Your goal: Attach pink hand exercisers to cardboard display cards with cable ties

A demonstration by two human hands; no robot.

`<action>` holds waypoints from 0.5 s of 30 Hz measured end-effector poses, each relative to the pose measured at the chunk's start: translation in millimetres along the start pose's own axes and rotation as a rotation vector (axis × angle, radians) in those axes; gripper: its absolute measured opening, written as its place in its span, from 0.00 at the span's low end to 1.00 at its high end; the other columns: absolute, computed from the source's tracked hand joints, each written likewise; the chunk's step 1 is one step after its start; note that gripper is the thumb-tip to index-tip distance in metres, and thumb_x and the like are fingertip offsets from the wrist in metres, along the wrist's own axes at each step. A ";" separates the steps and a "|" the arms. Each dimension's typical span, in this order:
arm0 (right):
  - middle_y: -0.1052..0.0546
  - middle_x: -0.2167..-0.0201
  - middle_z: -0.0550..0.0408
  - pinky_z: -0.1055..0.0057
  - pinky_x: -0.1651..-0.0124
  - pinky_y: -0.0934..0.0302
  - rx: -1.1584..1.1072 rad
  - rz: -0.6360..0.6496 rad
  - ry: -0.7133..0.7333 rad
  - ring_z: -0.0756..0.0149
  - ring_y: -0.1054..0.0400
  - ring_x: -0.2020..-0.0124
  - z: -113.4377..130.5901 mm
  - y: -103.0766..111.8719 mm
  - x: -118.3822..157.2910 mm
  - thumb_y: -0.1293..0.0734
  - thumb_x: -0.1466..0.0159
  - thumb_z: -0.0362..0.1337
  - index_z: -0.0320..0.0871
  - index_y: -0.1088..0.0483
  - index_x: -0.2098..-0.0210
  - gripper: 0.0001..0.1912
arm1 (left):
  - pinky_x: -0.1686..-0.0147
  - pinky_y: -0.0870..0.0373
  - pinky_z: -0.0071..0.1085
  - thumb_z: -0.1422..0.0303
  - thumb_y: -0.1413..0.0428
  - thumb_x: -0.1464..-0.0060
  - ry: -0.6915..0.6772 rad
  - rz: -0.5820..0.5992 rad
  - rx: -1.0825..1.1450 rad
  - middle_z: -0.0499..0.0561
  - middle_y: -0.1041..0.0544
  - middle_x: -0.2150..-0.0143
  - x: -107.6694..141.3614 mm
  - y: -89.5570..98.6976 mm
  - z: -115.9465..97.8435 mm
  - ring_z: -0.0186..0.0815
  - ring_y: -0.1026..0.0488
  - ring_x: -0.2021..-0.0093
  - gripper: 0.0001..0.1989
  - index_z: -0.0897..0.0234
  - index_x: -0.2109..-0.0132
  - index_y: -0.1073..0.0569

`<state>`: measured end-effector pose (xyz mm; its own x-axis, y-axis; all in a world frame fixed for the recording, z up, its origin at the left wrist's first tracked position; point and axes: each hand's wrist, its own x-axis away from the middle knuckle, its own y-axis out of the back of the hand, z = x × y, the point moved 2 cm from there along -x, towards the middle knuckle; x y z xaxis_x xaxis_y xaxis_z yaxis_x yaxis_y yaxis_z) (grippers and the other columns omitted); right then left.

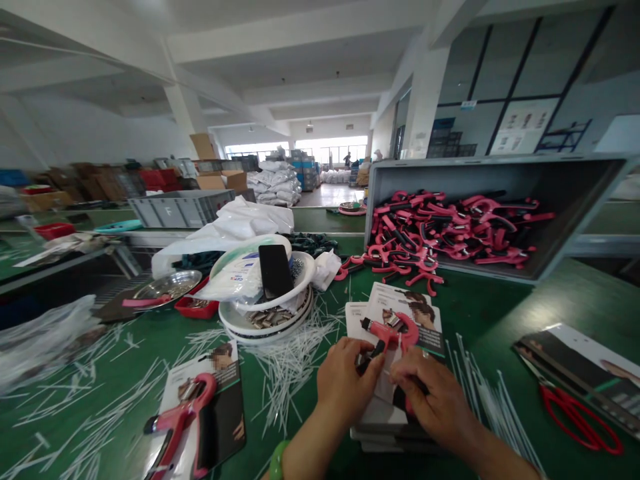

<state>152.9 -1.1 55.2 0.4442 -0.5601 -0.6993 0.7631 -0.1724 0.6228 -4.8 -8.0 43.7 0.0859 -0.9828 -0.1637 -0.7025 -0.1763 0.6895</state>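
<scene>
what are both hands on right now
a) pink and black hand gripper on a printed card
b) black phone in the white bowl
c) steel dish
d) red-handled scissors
a: the left hand and right hand meet at the pink and black hand gripper, which lies on a printed card.

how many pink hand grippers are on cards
2: a pink hand gripper lies on a card at lower left; another sits on a second card between the left hand and right hand. More may be hidden.
</scene>
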 end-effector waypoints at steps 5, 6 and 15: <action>0.29 0.78 0.57 0.73 0.70 0.42 0.026 0.060 0.037 0.69 0.35 0.74 8.9 1.7 3.6 0.44 0.35 0.32 0.44 0.34 0.70 0.11 | 0.63 0.38 0.30 0.56 0.49 0.46 -0.030 -0.005 -0.043 0.48 0.26 0.59 1.5 -1.2 0.9 0.38 0.30 0.58 0.14 0.55 0.58 0.26; 0.29 0.78 0.57 0.73 0.70 0.43 0.021 0.077 0.050 0.69 0.35 0.74 10.5 4.2 4.4 0.44 0.35 0.32 0.44 0.34 0.70 0.11 | 0.64 0.38 0.29 0.55 0.50 0.45 -0.029 -0.009 -0.064 0.49 0.26 0.59 2.6 -1.7 1.2 0.39 0.30 0.59 0.14 0.55 0.57 0.26; 0.26 0.75 0.54 0.68 0.68 0.40 0.313 0.118 -0.687 0.63 0.31 0.73 -80.0 86.2 53.0 0.42 0.37 0.45 0.44 0.33 0.70 0.13 | 0.65 0.39 0.29 0.57 0.53 0.43 0.010 -0.059 -0.199 0.51 0.27 0.62 8.0 -4.6 -4.5 0.40 0.30 0.59 0.15 0.56 0.56 0.26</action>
<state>279.8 19.2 43.8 0.0442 -0.9495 -0.3106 0.5146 -0.2449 0.8217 2.3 -15.3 42.4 0.1302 -0.9708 -0.2016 -0.5429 -0.2400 0.8048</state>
